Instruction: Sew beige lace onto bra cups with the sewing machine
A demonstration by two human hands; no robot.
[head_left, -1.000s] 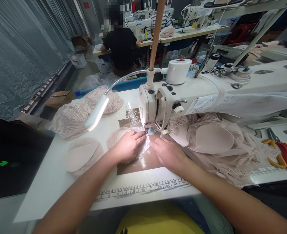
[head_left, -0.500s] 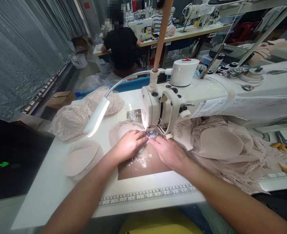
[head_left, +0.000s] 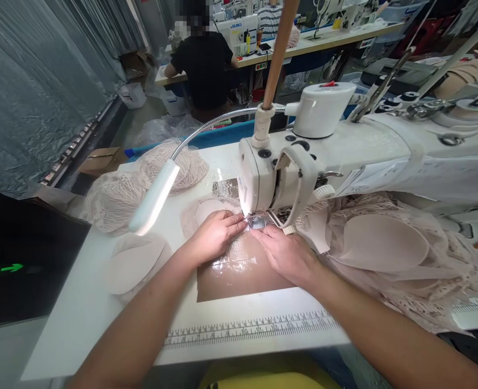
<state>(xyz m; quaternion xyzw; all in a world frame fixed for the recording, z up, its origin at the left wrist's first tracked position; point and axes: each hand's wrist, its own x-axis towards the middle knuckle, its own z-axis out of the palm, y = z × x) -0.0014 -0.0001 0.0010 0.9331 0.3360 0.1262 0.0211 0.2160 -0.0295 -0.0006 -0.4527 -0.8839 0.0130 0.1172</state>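
Under the head of a white sewing machine (head_left: 259,173), both hands meet at the presser foot (head_left: 255,222). My left hand (head_left: 218,233), fingers together, presses and grips the edge of a beige lace fabric piece (head_left: 190,219) with a smooth cup in it. From the other side my right hand (head_left: 285,251) is closed, its thumb and forefinger at the same fabric just before the foot. The fingertips partly hide the stitching spot. Beneath the hands lies a shiny brown sheet (head_left: 239,275), taped to the table.
A lit gooseneck lamp (head_left: 155,197) hangs at left. Stacked lace pieces (head_left: 117,200) and a loose beige cup (head_left: 135,265) lie left; more lace with cups (head_left: 385,243) is heaped right. A printed ruler (head_left: 247,329) runs along the front edge. A person (head_left: 202,70) sits beyond.
The view has shifted slightly, so the machine appears larger and further right. Both hands stay at the presser foot with little visible movement.
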